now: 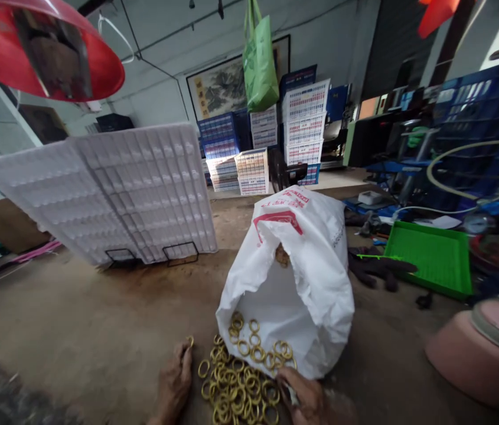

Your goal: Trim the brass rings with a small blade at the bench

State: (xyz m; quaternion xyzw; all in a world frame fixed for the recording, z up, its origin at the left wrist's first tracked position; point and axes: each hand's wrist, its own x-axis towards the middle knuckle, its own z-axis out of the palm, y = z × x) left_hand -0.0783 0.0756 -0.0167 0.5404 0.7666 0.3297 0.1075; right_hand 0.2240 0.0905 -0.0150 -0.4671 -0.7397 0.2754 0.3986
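Note:
A heap of brass-coloured rings (235, 389) lies on the table in front of me, spilling from the mouth of a white woven sack (324, 295) with red print. Several rings rest inside the sack's lower lip. My left hand (173, 378) is left of the heap, its fingertips pinched on one brass ring (190, 341). On the heap's right side, my right hand (305, 396) is closed beside the sack's lip, close to the rings. A small pale object shows in its fingers, but I cannot make out what it is.
White ribbed plastic trays (143, 189) stand upright on wire holders at the left. A green tray (430, 260), dark gloves (377, 268) and a pink container (483, 354) are on the right. Overhead hang a red lamp (98, 65) and a green bag (261, 65). Crates (305, 121) are stacked behind.

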